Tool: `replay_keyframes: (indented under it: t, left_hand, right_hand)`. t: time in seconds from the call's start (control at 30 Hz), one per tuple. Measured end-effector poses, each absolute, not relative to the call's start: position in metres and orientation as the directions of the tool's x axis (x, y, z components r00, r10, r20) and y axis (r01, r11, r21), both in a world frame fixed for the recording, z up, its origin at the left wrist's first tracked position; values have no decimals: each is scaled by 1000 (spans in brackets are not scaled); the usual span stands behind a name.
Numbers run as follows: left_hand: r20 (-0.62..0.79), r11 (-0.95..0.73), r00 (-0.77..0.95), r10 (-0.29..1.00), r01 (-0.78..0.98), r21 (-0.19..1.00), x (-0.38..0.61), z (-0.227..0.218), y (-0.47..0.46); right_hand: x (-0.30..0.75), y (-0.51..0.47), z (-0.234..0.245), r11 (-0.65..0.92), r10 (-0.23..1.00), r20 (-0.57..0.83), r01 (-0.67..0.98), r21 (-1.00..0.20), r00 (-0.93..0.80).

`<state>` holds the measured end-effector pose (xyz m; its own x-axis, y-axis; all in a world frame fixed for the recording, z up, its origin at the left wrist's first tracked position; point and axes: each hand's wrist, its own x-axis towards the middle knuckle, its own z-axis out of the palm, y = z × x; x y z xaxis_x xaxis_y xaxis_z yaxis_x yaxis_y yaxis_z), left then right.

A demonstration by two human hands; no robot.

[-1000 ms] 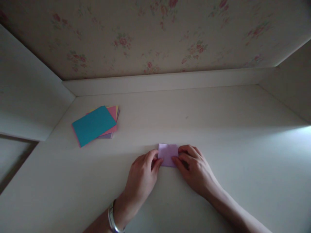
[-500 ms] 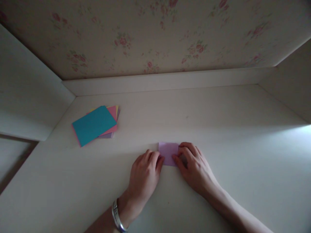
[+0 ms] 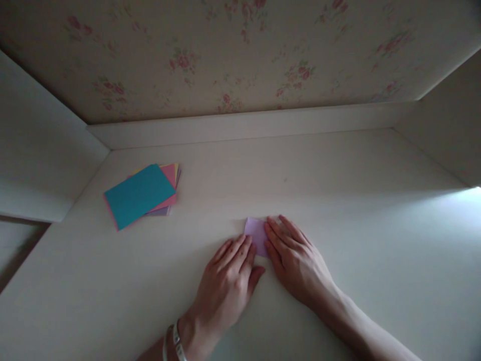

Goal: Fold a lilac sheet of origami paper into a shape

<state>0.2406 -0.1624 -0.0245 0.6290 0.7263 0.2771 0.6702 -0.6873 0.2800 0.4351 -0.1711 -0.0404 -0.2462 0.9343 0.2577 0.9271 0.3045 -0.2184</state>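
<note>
Both hands flat on the white desk [image 3: 338,170], palms down, working one small lilac paper [image 3: 257,233].

Left hand [image 3: 229,283]: fingers straight and held close together, laid flat, tips touching the paper's near-left edge. Thumb tucked out toward the right hand. Not pinching anything, just pressing down. Two thin silver bangles [image 3: 172,344] on that wrist.

Right hand [image 3: 296,260]: fingers extended, slightly fanned, lying flat over the paper's right side. It covers that part, so the paper's right edge is hidden. Thumb runs along the paper's near-right edge. Also pressing, no grip.

Paper: lies flat on the desk between the two sets of fingertips, in contact with both hands. Only the left and far portion is visible, looks folded small, far-left corner pointing away from the left hand. Can't tell the fold layers in this light.

Thumbs near each other just below the paper, can't tell if they touch.

Other stuff: a fanned stack of coloured sheets [image 3: 141,195], teal on top with pink, yellow and purple edges peeking out, well apart from the left hand, ahead and to its left. Beyond both hands, a raised white ledge [image 3: 248,125] at the desk's back and floral wallpaper [image 3: 233,55] above it. Bright patch of light on the desk far off to the right of the right hand.
</note>
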Motion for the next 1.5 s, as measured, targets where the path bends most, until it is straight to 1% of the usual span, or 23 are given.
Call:
replay_keyframes:
  t: [0.1,0.2,0.33,0.4,0.47,0.6,0.7,0.8,0.9,1.03,1.2,1.3,1.5]
  left_hand:
    - [212,-677,644,735,685,270,241,-27,-165]
    - [176,-678,658,732,676,289,238,-26,-163]
    - [154,-685,679,717,647,334,236,-24,-161]
    - [159,-684,678,718,642,347,237,-23,-162]
    - [162,-677,670,725,648,348,238,-23,-162]
    - [172,-685,674,719,643,343,239,-23,-162]
    - [205,-684,660,723,644,342,238,-23,-162]
    - [220,-658,623,750,670,344,237,-22,-161]
    - [239,-646,602,762,682,343,234,-23,-157]
    - [259,-656,604,754,664,360,229,-22,-152]
    - [254,-653,604,756,663,366,223,-19,-148]
    - [241,-670,633,736,627,398,221,-18,-146]
    - [230,-678,659,716,578,454,218,-12,-140]
  right_hand:
    - [435,-172,-39,305,935,249,932,-197,-253]
    - [435,-171,-33,326,934,228,917,-231,-275]
    - [433,-164,-23,477,879,160,825,-305,-449]
    - [431,-159,-21,504,861,137,790,-348,-489]
    - [430,-154,-21,499,864,144,783,-372,-483]
    - [432,-147,-24,439,899,175,829,-346,-402]
    - [435,-143,-25,399,917,137,853,-336,-375]
    - [441,-141,-26,408,911,100,842,-353,-399]
    - [450,-143,-26,425,904,143,819,-386,-402]
    - [465,-150,-26,516,856,228,744,-425,-464]
    - [477,-164,-24,574,817,244,699,-426,-522]
    - [477,-169,-24,575,816,238,698,-426,-527]
    - [475,-169,-27,555,832,280,716,-424,-479]
